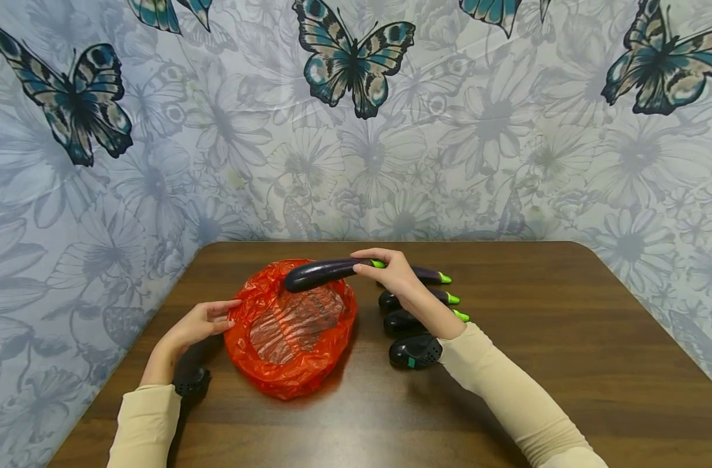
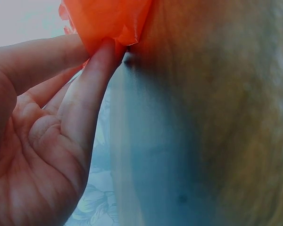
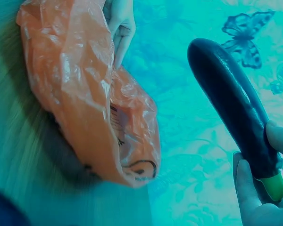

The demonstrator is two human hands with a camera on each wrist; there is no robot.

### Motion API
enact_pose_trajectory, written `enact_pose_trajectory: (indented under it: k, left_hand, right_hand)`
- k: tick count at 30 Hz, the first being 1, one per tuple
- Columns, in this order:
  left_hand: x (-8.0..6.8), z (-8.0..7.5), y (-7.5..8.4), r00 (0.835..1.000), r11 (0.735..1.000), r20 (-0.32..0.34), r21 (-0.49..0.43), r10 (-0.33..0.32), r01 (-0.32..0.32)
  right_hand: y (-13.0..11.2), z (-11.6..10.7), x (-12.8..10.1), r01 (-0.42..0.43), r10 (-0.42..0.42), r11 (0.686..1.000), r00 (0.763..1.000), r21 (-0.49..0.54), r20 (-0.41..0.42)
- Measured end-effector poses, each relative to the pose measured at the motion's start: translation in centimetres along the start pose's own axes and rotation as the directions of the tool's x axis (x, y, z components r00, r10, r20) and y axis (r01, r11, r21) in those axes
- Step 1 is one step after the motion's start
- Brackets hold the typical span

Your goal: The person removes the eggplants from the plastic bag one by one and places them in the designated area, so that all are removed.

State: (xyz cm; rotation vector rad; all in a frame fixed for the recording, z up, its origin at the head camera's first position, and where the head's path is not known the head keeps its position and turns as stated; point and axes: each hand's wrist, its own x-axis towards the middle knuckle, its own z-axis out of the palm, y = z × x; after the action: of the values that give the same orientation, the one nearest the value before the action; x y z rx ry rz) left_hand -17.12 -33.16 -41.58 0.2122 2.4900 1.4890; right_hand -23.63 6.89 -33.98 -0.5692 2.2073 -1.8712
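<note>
Jutting left from right hand (image 1: 393,272): eggplant (image 1: 323,273)

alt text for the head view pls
A right hand holds a purple eggplant over an open red plastic bag on a brown table, while the left hand pinches the bag's edge.

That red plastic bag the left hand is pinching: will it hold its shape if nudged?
Probably not. The red plastic bag looks thin and crinkled, so likely floppy and light. The left hand pinches its rim; without that it may slide or collapse on the smooth table.
</note>
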Motion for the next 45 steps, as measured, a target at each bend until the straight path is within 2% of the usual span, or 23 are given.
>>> enact_pose_trajectory:
  k: [14,22,26,32,38,45]
  left_hand:
    - [0.3,-0.9,-0.7,0.999,1.0,0.038,-0.009,0.013,-0.013]
    - [0.4,-1.6,-0.7,0.999,1.0,0.046,0.016,0.01,-0.011]
    - [0.5,-2.1,-0.4,0.999,1.0,0.05,0.029,0.009,-0.01]
    - [0.9,-2.4,-0.5,0.998,1.0,0.067,0.024,0.011,-0.012]
    - [1.4,-2.8,-0.7,0.996,1.0,0.089,0.006,0.012,-0.013]
    - [2.0,-3.4,-1.0,0.995,1.0,0.1,0.0,0.016,-0.017]
  right_hand:
    - [0.8,-3.9,-3.7,-0.005,0.013,0.997,0.995,0.077,-0.104]
    - [1.3,-5.7,-6.3,-0.098,0.105,0.993,0.986,0.061,-0.13]
    - [1.6,-6.5,-7.9,-0.128,0.141,0.987,0.98,0.094,-0.139]
    - [2.8,-7.4,-10.2,-0.176,0.182,0.983,0.97,0.051,-0.163]
    - [4.2,-8.0,-12.0,-0.205,0.216,0.975,0.965,0.082,-0.148]
    - [5.0,-8.3,-14.1,-0.227,0.225,0.974,0.965,-0.003,-0.134]
